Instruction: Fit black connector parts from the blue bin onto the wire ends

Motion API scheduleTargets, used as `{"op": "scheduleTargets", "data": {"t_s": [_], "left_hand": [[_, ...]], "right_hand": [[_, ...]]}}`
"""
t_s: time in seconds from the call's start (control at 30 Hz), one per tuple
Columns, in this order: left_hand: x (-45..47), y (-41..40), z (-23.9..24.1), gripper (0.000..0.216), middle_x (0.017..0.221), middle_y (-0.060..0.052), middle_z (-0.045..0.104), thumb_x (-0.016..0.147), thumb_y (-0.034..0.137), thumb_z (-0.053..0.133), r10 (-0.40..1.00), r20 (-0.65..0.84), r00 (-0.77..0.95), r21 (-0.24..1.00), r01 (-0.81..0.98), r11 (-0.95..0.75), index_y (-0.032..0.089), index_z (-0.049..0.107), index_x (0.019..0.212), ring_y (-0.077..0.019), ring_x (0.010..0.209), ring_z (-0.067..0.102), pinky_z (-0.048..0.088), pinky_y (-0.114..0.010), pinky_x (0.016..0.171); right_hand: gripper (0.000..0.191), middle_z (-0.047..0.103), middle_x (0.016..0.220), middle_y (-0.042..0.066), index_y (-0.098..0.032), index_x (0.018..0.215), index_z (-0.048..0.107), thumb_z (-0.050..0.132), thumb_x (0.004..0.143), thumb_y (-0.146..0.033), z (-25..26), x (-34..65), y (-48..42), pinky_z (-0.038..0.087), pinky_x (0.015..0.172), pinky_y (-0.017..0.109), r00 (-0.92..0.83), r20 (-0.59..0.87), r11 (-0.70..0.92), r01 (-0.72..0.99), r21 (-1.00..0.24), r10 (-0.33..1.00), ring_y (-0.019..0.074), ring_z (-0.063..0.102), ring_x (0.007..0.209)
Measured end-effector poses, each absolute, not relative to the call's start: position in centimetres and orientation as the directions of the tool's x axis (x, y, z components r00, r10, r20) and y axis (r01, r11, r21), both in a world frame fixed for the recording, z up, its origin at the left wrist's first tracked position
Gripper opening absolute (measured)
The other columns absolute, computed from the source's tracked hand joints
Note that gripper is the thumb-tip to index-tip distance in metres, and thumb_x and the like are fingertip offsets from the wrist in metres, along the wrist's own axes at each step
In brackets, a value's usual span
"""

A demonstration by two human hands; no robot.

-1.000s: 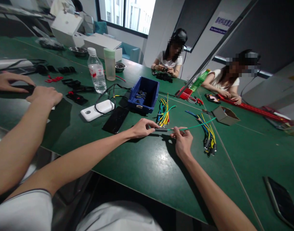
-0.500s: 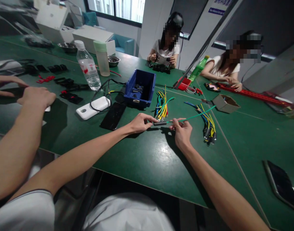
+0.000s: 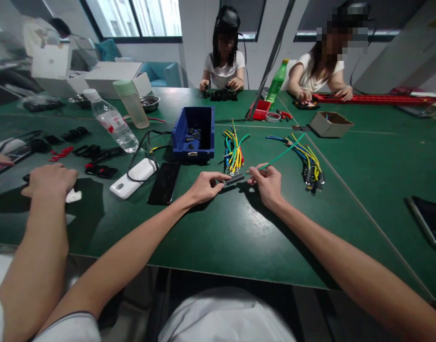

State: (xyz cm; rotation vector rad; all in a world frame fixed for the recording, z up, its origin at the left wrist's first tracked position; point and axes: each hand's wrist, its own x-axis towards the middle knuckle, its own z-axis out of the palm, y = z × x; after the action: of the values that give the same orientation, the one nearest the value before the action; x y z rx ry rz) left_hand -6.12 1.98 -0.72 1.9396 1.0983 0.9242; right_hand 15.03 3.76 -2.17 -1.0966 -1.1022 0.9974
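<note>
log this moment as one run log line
left hand: holding black sleeve | right hand: holding green wire | beyond hands: wire bundle, blue bin

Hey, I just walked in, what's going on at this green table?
The person's left hand pinches a dark sleeve, while the right hand holds a green wire beside it. How far the wire goes into the sleeve is hard to tell. One wire bundle lies just beyond the hands, another bunch to the right. A blue bin holds small dark pieces. Across the table, two other people have their hands on things too.
</note>
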Motion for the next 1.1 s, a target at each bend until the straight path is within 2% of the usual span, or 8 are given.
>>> {"op": "scheduleTargets", "data": {"t_s": [0.23, 0.57, 1.1], "left_hand": [[-6.02, 2.25, -1.08, 0.031, 0.088, -0.006, 0.07, 0.079, 0.019, 0.058, 0.9, 0.213, 0.38, 0.863, 0.359, -0.355, 0.015, 0.07, 0.107, -0.0138, 0.071, 0.06, 0.046, -0.023, 0.064], [-5.83, 2.55, -1.61, 0.03, 0.094, -0.007, 0.071, 0.079, 0.024, 0.06, 0.915, 0.163, 0.368, 0.888, 0.35, -0.299, 0.015, 0.069, 0.107, -0.0168, 0.078, 0.065, 0.051, -0.029, 0.075], [-5.64, 2.4, -1.32, 0.032, 0.093, -0.008, 0.07, 0.08, 0.025, 0.059, 0.924, 0.139, 0.356, 0.898, 0.348, -0.269, 0.013, 0.068, 0.108, -0.016, 0.076, 0.064, 0.05, -0.028, 0.073]], "right_hand": [[0.034, 0.067, 0.067, 0.001, -0.019, 0.079, 0.053, 0.073, 0.068, -0.043, -2.07, 15.22, 3.78, 0.042, 0.043, 0.022, 0.156, 0.167, 0.185, -0.109, -0.977, 0.974, 0.0117, 0.059, 0.046], [0.035, 0.061, 0.057, -0.002, -0.02, 0.079, 0.053, 0.074, 0.067, -0.045, -2.14, 15.4, 3.95, 0.04, 0.041, 0.021, 0.153, 0.156, 0.175, -0.123, -0.977, 0.976, 0.0127, 0.06, 0.046], [0.033, 0.059, 0.053, -0.003, -0.019, 0.077, 0.055, 0.074, 0.067, -0.044, -2.1, 15.31, 3.85, 0.038, 0.039, 0.021, 0.173, 0.15, 0.169, -0.106, -0.98, 0.973, 0.0124, 0.059, 0.044]]}}
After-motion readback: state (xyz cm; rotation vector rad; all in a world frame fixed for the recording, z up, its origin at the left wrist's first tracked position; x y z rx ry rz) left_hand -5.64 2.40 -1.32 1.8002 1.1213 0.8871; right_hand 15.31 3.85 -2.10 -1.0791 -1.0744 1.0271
